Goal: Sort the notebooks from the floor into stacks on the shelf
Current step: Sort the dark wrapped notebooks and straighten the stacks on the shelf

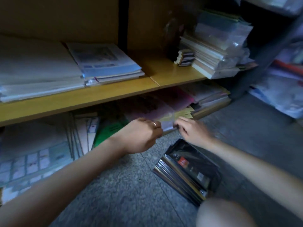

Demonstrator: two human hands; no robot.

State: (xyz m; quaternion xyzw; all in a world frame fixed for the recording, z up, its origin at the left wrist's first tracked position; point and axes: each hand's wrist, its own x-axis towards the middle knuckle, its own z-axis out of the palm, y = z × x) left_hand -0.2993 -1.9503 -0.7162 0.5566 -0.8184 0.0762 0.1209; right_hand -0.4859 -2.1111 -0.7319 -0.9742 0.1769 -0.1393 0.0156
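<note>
Shelf (114, 94), upper board: white paper stack (37, 74), blue-covered stack (105, 63), bagged notebooks (213, 51) at right. Under it I see a pink notebook stack (165, 102). Floor (127, 185): black wrapped notebooks (186, 171), red label, writing too blurred to read. My left hand (141, 135) and right hand (191, 130), each grip closed, pinch the pink stack's near edge.

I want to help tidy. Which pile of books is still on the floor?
The dark, plastic-wrapped pile below the right hand; the others sit on shelves.
</note>
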